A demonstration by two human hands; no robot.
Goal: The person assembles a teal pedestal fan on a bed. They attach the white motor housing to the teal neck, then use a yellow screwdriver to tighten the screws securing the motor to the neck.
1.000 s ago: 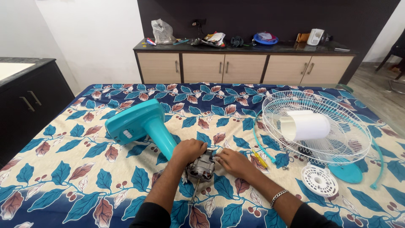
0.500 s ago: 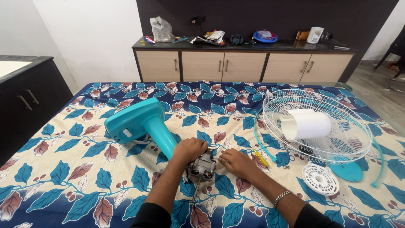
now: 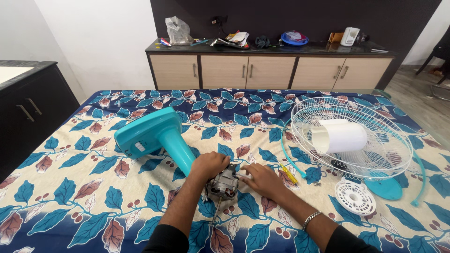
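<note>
A teal stand (image 3: 157,136) lies beyond the left hand (image 3: 209,165), whose fingers curl over the motor (image 3: 223,184); the right hand (image 3: 264,180) touches the motor's side, fingers together.

A long sideboard with beige wooden doors (image 3: 243,72) stands against a dark panelled wall (image 3: 290,18), beside a white plastered wall (image 3: 93,42).

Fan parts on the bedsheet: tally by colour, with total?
Teal: 3 - stand with base, rim ring, flat piece under the grille
White: 3 - wire grille, cylindrical cover, round vented disc
Grey metal: 1 - motor, with left hand and right hand on it
Total: 7
</note>
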